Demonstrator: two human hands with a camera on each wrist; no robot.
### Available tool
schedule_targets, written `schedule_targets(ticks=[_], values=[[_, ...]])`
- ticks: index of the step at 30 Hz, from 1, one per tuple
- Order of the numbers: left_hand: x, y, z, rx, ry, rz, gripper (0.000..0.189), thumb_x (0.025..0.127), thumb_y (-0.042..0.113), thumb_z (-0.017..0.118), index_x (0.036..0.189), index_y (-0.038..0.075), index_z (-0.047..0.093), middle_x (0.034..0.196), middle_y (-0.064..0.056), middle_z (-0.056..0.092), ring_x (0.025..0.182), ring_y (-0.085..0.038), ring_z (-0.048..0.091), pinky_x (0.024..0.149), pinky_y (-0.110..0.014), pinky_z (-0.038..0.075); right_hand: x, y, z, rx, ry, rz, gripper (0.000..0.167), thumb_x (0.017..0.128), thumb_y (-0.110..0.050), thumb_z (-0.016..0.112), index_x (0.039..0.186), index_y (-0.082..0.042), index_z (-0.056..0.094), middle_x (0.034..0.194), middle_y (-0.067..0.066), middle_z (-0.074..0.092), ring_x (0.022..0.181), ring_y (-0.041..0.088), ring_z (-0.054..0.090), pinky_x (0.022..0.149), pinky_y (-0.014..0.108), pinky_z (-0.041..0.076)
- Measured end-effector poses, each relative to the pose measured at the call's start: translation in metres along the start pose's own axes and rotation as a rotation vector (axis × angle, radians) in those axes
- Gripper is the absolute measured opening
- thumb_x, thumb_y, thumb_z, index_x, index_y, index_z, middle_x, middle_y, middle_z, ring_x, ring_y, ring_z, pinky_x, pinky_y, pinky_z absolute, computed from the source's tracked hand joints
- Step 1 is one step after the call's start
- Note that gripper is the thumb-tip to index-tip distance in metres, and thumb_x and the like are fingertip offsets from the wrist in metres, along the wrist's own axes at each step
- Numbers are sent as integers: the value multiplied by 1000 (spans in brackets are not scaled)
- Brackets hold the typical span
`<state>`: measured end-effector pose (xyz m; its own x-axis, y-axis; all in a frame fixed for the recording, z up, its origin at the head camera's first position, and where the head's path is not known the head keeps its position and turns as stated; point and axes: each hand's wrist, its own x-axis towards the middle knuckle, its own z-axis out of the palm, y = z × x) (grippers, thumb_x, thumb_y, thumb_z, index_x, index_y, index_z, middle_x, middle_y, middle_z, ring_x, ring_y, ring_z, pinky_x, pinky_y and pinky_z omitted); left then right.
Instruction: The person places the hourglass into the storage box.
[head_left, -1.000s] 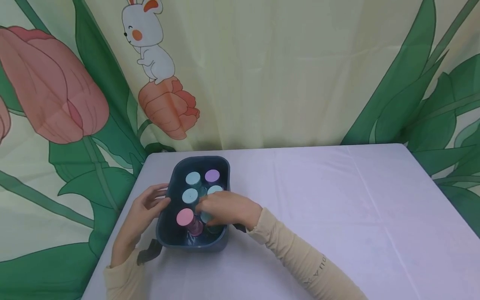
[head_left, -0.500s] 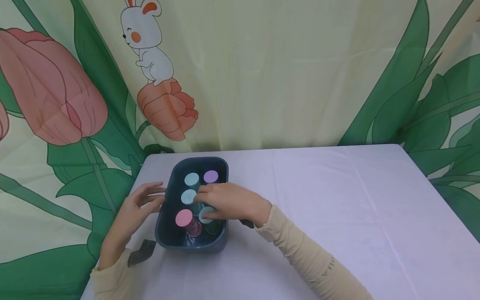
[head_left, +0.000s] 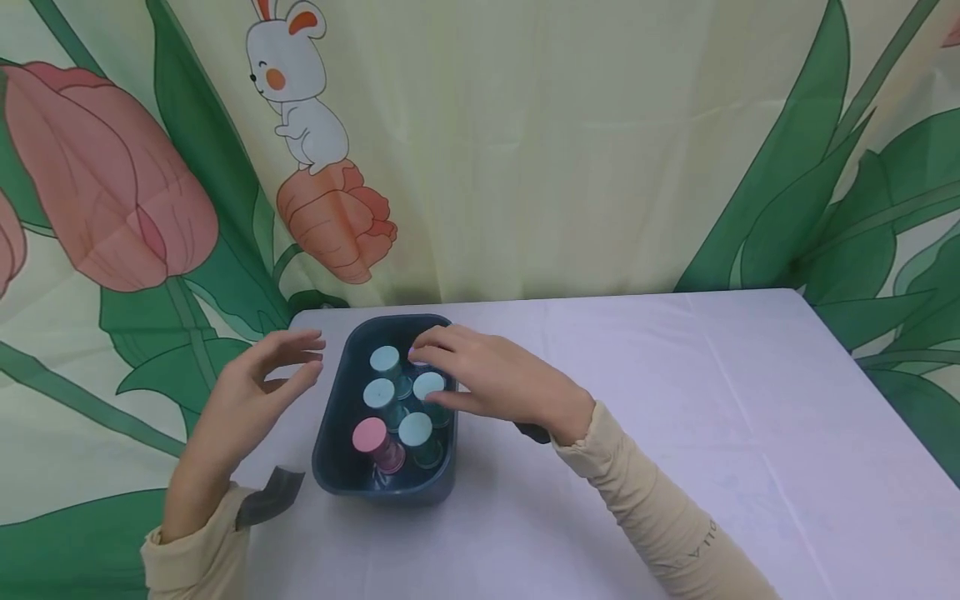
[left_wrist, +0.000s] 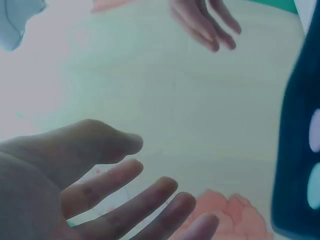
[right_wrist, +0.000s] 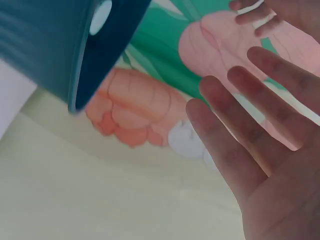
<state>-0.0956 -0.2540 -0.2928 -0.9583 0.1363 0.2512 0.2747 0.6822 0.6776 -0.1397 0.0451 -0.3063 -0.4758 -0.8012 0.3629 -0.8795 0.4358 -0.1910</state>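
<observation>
A dark blue plastic bin point(head_left: 386, 497) holds several small upright bottles with round caps. One bottle has a pink cap point(head_left: 371, 435); others wear light blue caps point(head_left: 416, 430). A purple-capped bottle point(left_wrist: 315, 131) at the back right is mostly covered by my fingers in the head view. My right hand point(head_left: 495, 375) hovers over the bin's right rim, fingers spread and holding nothing. Just off the bin's left side, my left hand point(head_left: 243, 396) is raised with loosely bent fingers and nothing in it. Both wrist views show bare palms and fingers.
The bin stands near the left edge of a table with a white cloth point(head_left: 622, 433). Behind the table hangs a pale curtain point(head_left: 540, 167) printed with tulips, leaves and a rabbit on a carrot. Dark straps show at both wrists.
My right hand has lifted from a light-blue-capped bottle at the bin's front right and moved back and right. My left hand has drawn away from the left rim. The bin has stayed put.
</observation>
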Motion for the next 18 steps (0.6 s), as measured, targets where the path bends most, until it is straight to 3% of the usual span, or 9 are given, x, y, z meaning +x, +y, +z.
schedule_targets(ticks=[3, 9, 12, 18], values=[[3, 17, 3, 19, 39, 20, 38, 97, 21, 66, 134, 15, 60, 126, -9, 67, 107, 10, 55, 82, -3, 44, -8, 3, -9, -7, 49, 17, 49, 89, -28, 76, 132, -10, 60, 134, 4, 57, 123, 15, 54, 94, 26, 52], [10, 49, 16, -1, 110, 56, 34, 95, 17, 68, 128, 11, 63, 122, -8, 67, 110, -18, 63, 84, -4, 43, -28, 9, -25, -42, 112, 75, 52, 90, -29, 75, 134, -9, 57, 137, 7, 56, 127, 19, 53, 98, 33, 52], [12, 60, 24, -24, 138, 83, 33, 93, 14, 69, 126, 10, 64, 122, -6, 67, 110, -18, 62, 87, -7, 45, -36, 12, -31, -51, 143, 99, 54, 90, -28, 75, 137, -10, 55, 139, 8, 55, 127, 20, 54, 98, 36, 52], [14, 75, 45, -20, 194, 129, 37, 90, 11, 73, 126, 9, 65, 122, -8, 67, 113, -20, 59, 94, -41, 53, -51, 17, -35, -68, 261, 90, 56, 89, -24, 75, 139, -8, 53, 138, 8, 54, 124, 20, 54, 96, 35, 52]])
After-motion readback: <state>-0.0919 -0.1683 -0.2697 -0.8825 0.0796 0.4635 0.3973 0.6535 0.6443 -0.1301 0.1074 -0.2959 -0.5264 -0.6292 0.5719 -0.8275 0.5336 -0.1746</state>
